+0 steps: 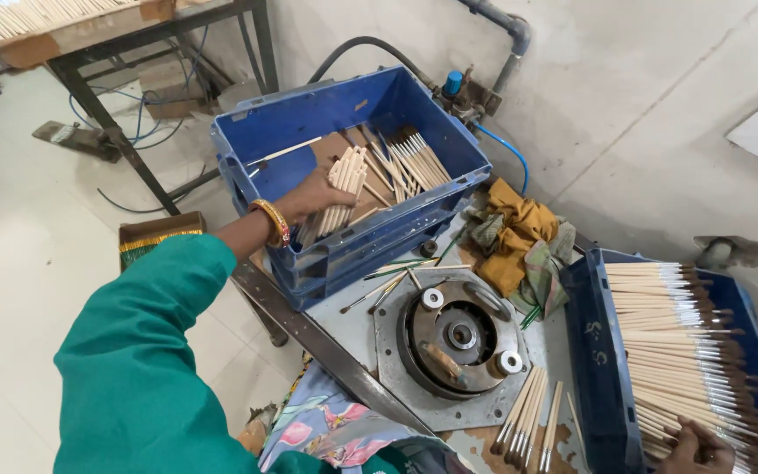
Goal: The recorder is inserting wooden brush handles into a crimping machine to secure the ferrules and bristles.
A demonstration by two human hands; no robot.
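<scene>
Brush bundle (342, 191): pale wooden paintbrush handles, gripped inside the left blue crate (436, 132).
Left hand (309, 195): closed round that bundle, gold bangle (272, 221) at the wrist.
Right hand (693, 449): low at the frame edge, resting on stacked brushes (673, 333) in the right blue crate (597, 351); grip cannot be told.
Between crates: round metal machine (456, 338) on the worktop (357, 329), loose brushes (526, 420) beside it.
Behind: crumpled ochre cloth (515, 233).

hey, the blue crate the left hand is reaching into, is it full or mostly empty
Mostly empty. The blue crate shows bare brown bottom around a few loose brushes, while the left hand grips one bundle.
</scene>
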